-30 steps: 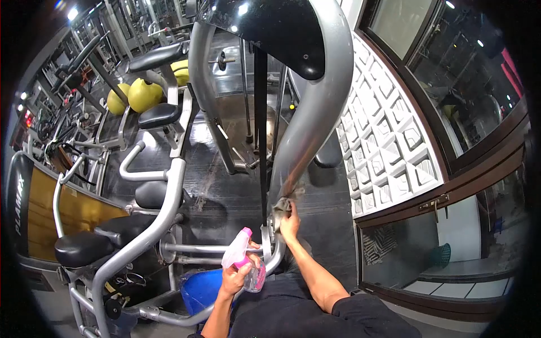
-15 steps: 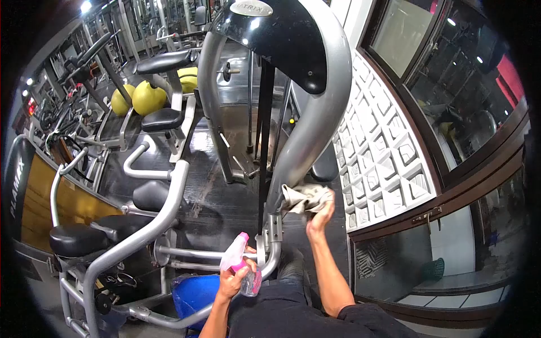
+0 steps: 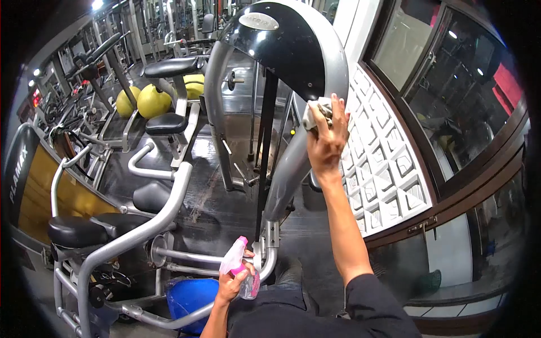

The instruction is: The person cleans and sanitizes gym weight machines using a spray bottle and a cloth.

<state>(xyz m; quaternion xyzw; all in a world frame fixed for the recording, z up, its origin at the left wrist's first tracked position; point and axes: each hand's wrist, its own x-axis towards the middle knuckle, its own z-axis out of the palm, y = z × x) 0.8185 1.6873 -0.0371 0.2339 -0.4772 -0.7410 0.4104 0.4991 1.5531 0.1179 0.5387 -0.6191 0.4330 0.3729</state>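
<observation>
My right hand (image 3: 328, 141) presses a crumpled pale cloth (image 3: 317, 112) against the thick silver frame tube (image 3: 290, 174) of a gym machine, just below its black top panel (image 3: 282, 48). Low in front of my body, my left hand (image 3: 230, 286) is wrapped round a spray bottle (image 3: 248, 286) with a clear body, a pink collar and a whitish-pink spray head. The bottle stands roughly upright, close to the bracket (image 3: 271, 234) at the foot of the tube. Part of the cloth is hidden under my right fingers.
A blue bucket (image 3: 193, 298) stands at lower left behind a curved silver bar. Black padded seats (image 3: 79, 231) and yellow exercise balls (image 3: 153, 101) are on the left. To the right are a white patterned wall panel (image 3: 383, 163) and brown-framed glass doors (image 3: 459, 90).
My right hand has moved up along the silver tube with the cloth, from near its lower end to beside the black panel. My left hand still holds the spray bottle in about the same place.
</observation>
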